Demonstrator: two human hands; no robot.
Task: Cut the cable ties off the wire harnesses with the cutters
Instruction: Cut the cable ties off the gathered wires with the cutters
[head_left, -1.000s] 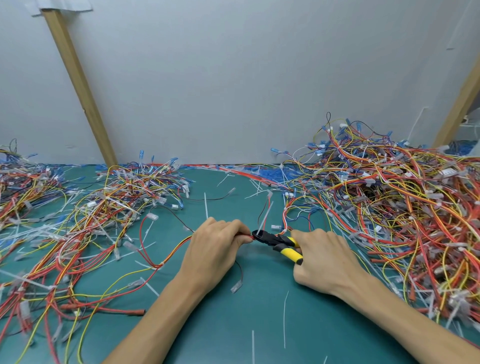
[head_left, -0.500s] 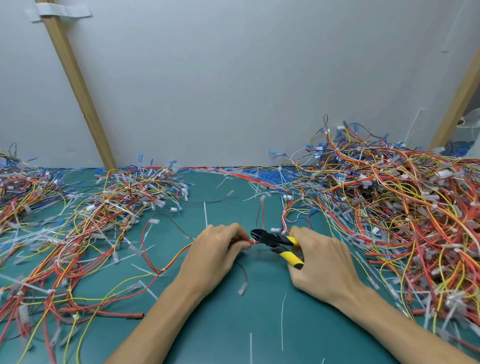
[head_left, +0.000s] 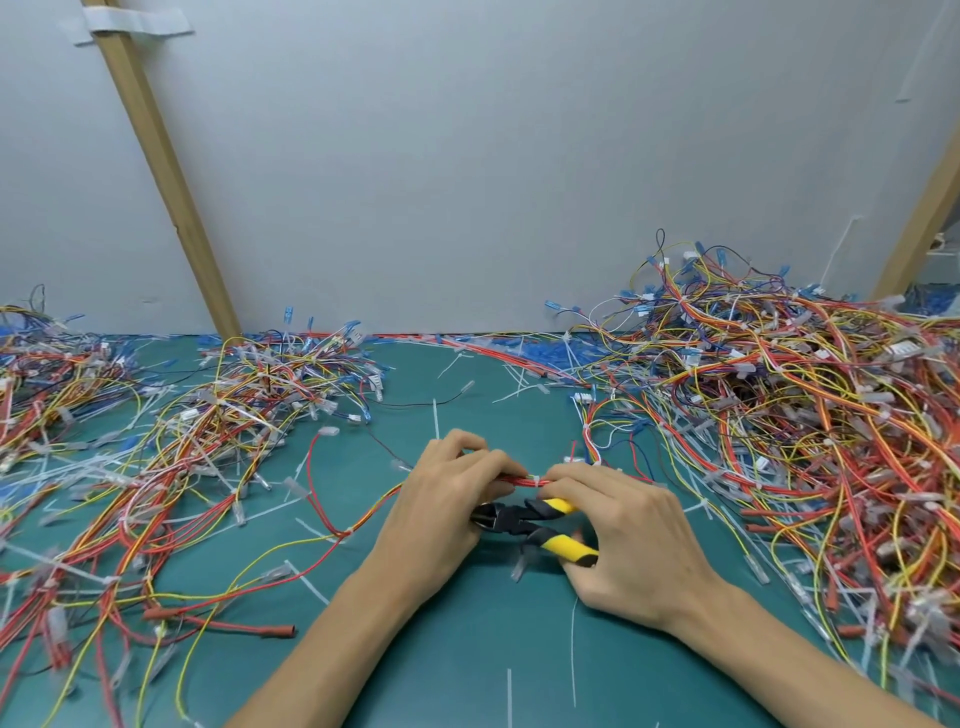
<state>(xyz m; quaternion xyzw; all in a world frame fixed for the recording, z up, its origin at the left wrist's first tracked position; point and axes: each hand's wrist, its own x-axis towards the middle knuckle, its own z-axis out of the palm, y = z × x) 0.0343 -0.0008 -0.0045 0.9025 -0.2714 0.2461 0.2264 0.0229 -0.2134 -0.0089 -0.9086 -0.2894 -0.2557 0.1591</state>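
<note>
Head view: left hand (head_left: 441, 514) pinches a red wire bundle (head_left: 522, 480) between thumb and curled fingertips. Right hand (head_left: 634, 540) does two jobs: thumb and forefinger tip pinch the same bundle from the other side, lower fingers stay wrapped round the yellow-and-black handles of the cutters (head_left: 535, 522). Handles look spread; whether the blades are apart, cannot tell, the head is tucked against the left palm. Change: half a second back the cutter nose sat right at the wires by the left fingertips. Now the tool has dropped below the bundle and off it, and the right fingertips have come up to grip the wires. Likely one snip done or abandoned, with the bundle being stretched to expose a tie. A small white cable tie (head_left: 535, 476) seems to sit on the bundle between the two pinches, so this harness is probably not finished. Outward: green mat (head_left: 467, 649) with loose cut tie strips (head_left: 573, 649), a tall right pile (head_left: 779, 405) of harnesses, a flatter left pile (head_left: 234, 410), so lots left overall. Behind: wooden strut (head_left: 166, 171) with a tape strip (head_left: 135, 23) and a grey wall (head_left: 467, 156). No brand, label or writing readable anywhere, tool included.
</note>
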